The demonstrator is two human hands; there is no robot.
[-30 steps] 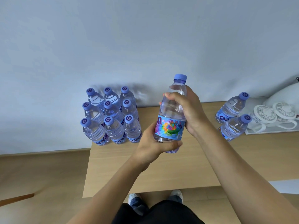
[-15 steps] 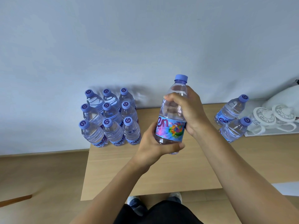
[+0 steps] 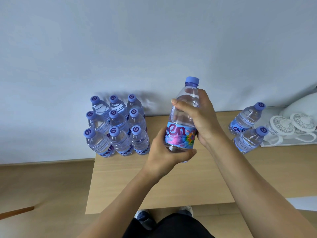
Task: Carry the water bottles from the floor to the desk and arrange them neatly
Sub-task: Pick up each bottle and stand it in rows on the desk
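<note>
Both grips closed around upright bottle (image 3: 181, 127): left hand (image 3: 164, 152) low, right hand (image 3: 199, 115) apparently higher.

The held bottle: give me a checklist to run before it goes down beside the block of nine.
1. Grip: left hand wraps the base and right hand the shoulder of the held bottle: ok.
2. Cap on: ok.
3. Bottle upright: ok, slight tilt.
4. Bare desk right of the block of nine: ok.
5. Block rows straight: ok.
6. The two bottles near the white tray not joined to the block: not ok.
</note>
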